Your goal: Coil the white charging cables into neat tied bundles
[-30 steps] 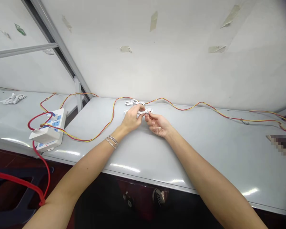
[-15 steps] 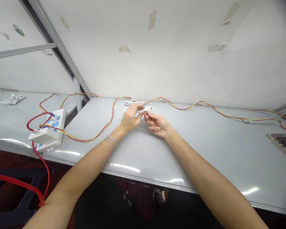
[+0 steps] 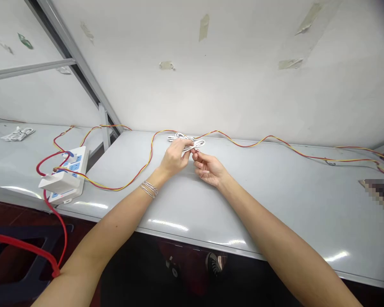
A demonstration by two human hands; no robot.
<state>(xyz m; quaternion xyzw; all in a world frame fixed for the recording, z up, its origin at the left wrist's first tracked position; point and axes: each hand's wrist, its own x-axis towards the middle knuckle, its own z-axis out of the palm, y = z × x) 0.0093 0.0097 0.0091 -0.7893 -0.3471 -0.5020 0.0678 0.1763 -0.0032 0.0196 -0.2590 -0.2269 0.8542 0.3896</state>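
Note:
My left hand (image 3: 175,156) is closed round a coiled white cable (image 3: 198,144), whose looped end sticks out to the right of the fingers. Close beside it, my right hand (image 3: 208,168) pinches something small and dark at the cable's near side, perhaps a tie; its thumb and forefinger press together and the other fingers are curled. Behind my left hand a second white cable bundle (image 3: 176,137) lies on the grey table (image 3: 185,200) near the wall.
A red and yellow wire (image 3: 230,141) winds along the table's back edge to a white power strip (image 3: 80,170) at the left, with a red cord. Another white cable bundle (image 3: 19,134) lies far left. A pixelated object (image 3: 382,194) is at the right.
Both hands have shifted very slightly left with the cable. Their grips look the same.

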